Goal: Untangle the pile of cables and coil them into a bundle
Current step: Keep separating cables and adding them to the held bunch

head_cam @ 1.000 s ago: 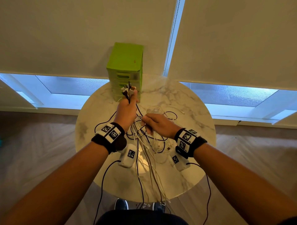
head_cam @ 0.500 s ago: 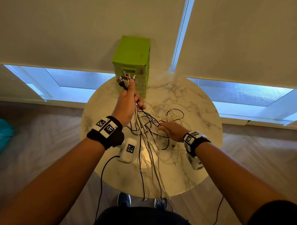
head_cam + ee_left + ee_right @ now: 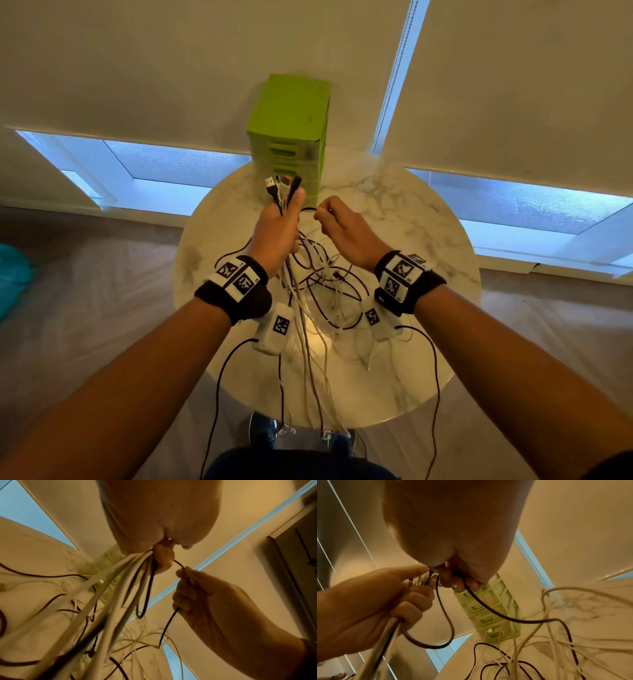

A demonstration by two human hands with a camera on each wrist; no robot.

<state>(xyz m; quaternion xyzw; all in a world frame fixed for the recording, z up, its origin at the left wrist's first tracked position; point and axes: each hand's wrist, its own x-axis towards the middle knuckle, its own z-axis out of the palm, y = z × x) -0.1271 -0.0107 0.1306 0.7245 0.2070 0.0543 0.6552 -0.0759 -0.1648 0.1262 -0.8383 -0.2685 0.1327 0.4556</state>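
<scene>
Dangling from left hand (image 3: 278, 233): bunch of cables (image 3: 308, 329), thin round cords, some smooth white, some matte black, raised above table. Fist clenched round bunch; flat metal USB plugs (image 3: 279, 186) fan out above thumb. Right hand (image 3: 346, 233) just beside, fingertips pinching single black cable (image 3: 488, 608), which curves in narrow loop back to left fist. Lower lengths lie tangled in loose curls on round, glossy white marble-pattern table (image 3: 428, 240); several strands hang over near edge. Boxy lime-green plastic drawer unit (image 3: 291, 130) stands at far edge.

Blk + wht cables (image 3: 322, 291), lime-grn drawer box (image 3: 289, 116), wht marble table (image 3: 411, 212)
</scene>
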